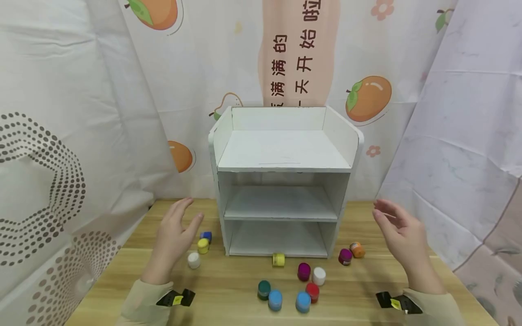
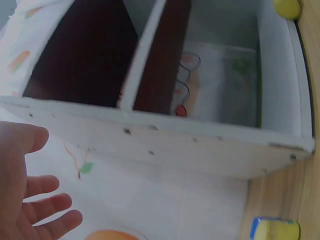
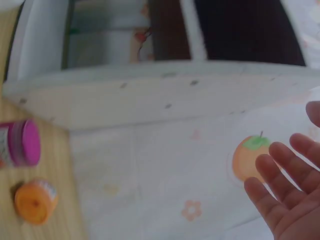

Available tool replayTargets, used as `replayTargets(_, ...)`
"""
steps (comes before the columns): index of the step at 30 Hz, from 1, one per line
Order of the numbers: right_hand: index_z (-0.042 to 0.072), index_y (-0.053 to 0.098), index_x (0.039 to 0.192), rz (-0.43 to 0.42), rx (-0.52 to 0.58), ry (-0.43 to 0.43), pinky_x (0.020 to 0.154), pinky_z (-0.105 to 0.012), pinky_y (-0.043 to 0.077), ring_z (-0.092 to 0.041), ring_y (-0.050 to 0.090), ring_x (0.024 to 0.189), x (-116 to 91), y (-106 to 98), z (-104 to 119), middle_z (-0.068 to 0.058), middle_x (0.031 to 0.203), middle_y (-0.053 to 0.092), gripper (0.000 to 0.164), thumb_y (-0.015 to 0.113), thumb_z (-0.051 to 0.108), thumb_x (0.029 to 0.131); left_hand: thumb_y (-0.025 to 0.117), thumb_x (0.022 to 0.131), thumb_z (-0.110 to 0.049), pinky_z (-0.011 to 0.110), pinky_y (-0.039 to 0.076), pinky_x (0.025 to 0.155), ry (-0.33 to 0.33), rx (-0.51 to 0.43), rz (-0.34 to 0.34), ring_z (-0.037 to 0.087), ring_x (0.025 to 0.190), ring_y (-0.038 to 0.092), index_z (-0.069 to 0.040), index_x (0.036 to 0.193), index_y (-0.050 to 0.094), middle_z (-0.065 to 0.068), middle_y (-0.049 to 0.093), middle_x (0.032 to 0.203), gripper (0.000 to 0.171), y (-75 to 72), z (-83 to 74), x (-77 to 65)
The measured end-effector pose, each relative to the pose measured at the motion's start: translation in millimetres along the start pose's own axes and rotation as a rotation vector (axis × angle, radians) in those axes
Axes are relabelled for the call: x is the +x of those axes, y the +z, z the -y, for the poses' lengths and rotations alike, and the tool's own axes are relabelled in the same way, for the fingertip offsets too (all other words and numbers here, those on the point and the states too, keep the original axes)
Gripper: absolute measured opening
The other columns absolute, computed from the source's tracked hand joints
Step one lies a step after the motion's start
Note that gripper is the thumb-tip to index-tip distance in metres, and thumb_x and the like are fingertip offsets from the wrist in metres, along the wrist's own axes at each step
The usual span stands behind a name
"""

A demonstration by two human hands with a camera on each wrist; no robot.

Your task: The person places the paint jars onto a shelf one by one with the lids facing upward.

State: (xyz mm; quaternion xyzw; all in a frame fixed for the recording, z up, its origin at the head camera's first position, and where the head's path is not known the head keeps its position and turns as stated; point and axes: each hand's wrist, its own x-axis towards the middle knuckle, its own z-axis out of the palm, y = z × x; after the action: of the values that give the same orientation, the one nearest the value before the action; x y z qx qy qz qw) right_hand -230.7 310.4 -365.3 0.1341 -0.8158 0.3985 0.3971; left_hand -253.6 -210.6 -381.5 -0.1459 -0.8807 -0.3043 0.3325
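Observation:
A white wooden shelf unit [image 1: 281,203] stands upright in the middle of the table, its open front toward me. To its left my left hand [image 1: 173,240] is held in the air with fingers loosely extended, touching nothing. My right hand [image 1: 405,242] hangs likewise off the shelf's right side, holding nothing. Nearest the left hand are small jars: a white jar [image 1: 194,260], a yellow jar [image 1: 203,246] and a blue jar [image 1: 206,236]. An orange jar [image 3: 36,201] and a purple jar [image 3: 22,143] lie near the right hand's side of the shelf.
In front of the shelf sit a yellow jar [image 1: 278,259], purple jar [image 1: 303,271], white jar [image 1: 319,275], red jar [image 1: 312,292], dark green jar [image 1: 264,290] and light blue jars [image 1: 275,300]. A printed cloth [image 1: 195,59] hangs behind the wooden table [image 1: 228,312].

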Motion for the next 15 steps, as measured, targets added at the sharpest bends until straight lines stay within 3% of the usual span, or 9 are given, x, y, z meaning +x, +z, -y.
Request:
replayTargets(4, 0.004, 0.064, 0.117, -0.024, 0.078, 0.038, 0.078, -0.009, 0.045, -0.008, 0.06, 0.097, 0, -1, 11, -0.014, 0.108, 0.066, 0.027, 0.064, 0.003, 0.09, 0.062, 0.093, -0.036, 0.056, 0.039, 0.095, 0.012, -0.106, -0.013, 0.026, 0.12, 0.045, -0.01, 0.133, 0.052, 0.007, 0.049, 0.136, 0.049, 1.7, -10.5, 0.9)
replayTargets(10, -0.002, 0.062, 0.117, 0.023, 0.234, 0.118, 0.082, -0.014, 0.047, -0.018, 0.06, 0.097, -3, 4, 21, -0.015, 0.109, 0.065, 0.025, 0.06, 0.002, 0.093, 0.065, 0.092, -0.027, 0.051, 0.046, 0.089, 0.049, -0.259, 0.003, 0.022, 0.111, 0.051, -0.007, 0.13, 0.054, 0.007, 0.055, 0.126, 0.045, 16.6, -21.2, 0.4)
replayTargets(15, -0.007, 0.058, 0.117, 0.077, 0.352, 0.102, 0.083, -0.018, 0.048, -0.023, 0.059, 0.096, -3, 12, 33, -0.022, 0.108, 0.062, 0.024, 0.057, -0.001, 0.094, 0.067, 0.092, -0.025, 0.048, 0.05, 0.086, 0.022, -0.364, 0.021, 0.024, 0.109, 0.054, -0.008, 0.13, 0.053, 0.007, 0.055, 0.126, 0.045, 24.6, -27.9, 1.1)
